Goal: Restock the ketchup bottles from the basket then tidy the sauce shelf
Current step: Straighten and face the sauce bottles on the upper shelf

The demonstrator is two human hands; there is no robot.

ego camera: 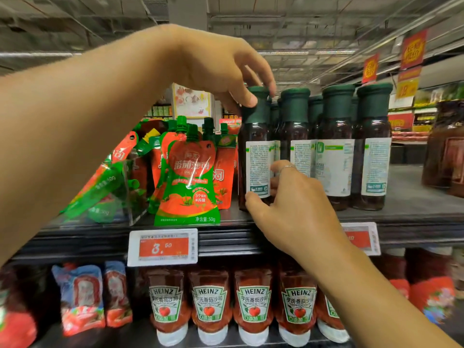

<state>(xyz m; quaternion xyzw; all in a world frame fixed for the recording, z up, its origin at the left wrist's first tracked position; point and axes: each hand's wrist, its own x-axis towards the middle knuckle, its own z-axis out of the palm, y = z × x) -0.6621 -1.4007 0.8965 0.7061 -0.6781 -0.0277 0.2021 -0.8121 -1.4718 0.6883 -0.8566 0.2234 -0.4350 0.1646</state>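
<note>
Both hands are on one dark bottle [254,151], the leftmost in the front row on the upper shelf [414,212]. The left hand [213,64] comes in from above, thumb and fingertips pinching the green cap [258,101]. The right hand [293,204] is low on the body, thumb at the white label's bottom edge, fingers curled round the far side, a ring [287,167] on one finger. The bottle stands upright on the shelf, just beside three more green-capped bottles [336,146] to its right, with others behind. Left of it, red-and-green ketchup pouches [188,172] lean at the shelf edge; further left more pouches slump in a clear bin [130,197]. A price tag [163,247] reads 3.50. On the shelf below, Heinz bottles [211,305] stand cap-down in a row, touching side by side. No basket in view.
</note>
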